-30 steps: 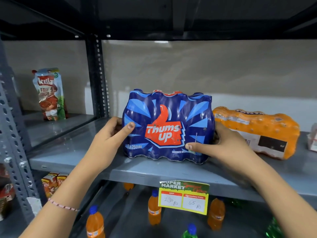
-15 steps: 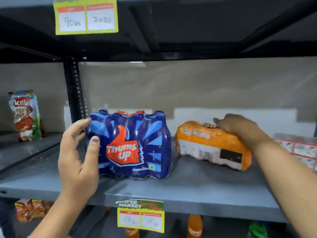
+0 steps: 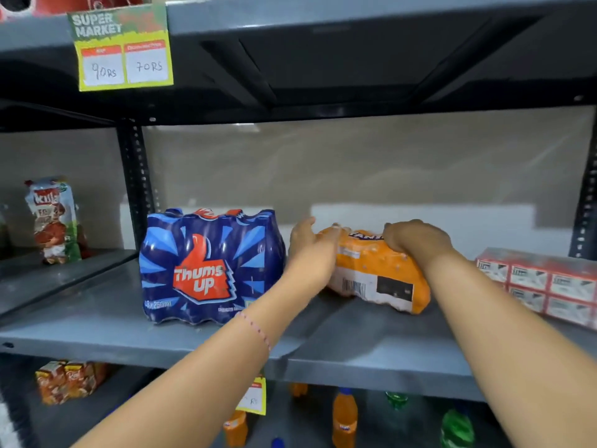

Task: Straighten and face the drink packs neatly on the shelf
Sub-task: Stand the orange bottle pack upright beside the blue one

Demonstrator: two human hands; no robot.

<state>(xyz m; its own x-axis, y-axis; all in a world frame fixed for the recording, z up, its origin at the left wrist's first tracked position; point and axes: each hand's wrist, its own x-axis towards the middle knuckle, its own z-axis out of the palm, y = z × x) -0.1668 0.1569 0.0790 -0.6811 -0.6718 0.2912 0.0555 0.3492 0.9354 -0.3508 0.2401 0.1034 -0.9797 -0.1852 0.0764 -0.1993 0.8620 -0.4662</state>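
Two hands are now placed on the orange Fanta pack (image 3: 378,273), which lies tipped over on its side on the grey shelf (image 3: 371,347), barcode panel turned forward. Half a second ago only the right hand was on this pack, while the left hand was held open beside the blue pack. The left hand (image 3: 311,250) has since been brought across and is pressed against the orange pack's left end, fingers curled over its top; the right hand (image 3: 416,239) is clamped over the pack's upper right end. A thin beaded bracelet (image 3: 256,329) is seen on the left wrist. The blue Thums Up pack (image 3: 210,266) has been let go and is left standing upright, logo facing forward, near the shelf's front edge toward its left end. The orange pack is set further back, just right of the blue pack, with the left hand filling the gap between them. Bare shelf is open in front of the orange pack up to the front edge. To its right, near the shelf's right end, a red and white carton pack (image 3: 546,286) is stacked, apart from the orange pack. A price tag (image 3: 122,48) is fixed to the front edge of the shelf above.
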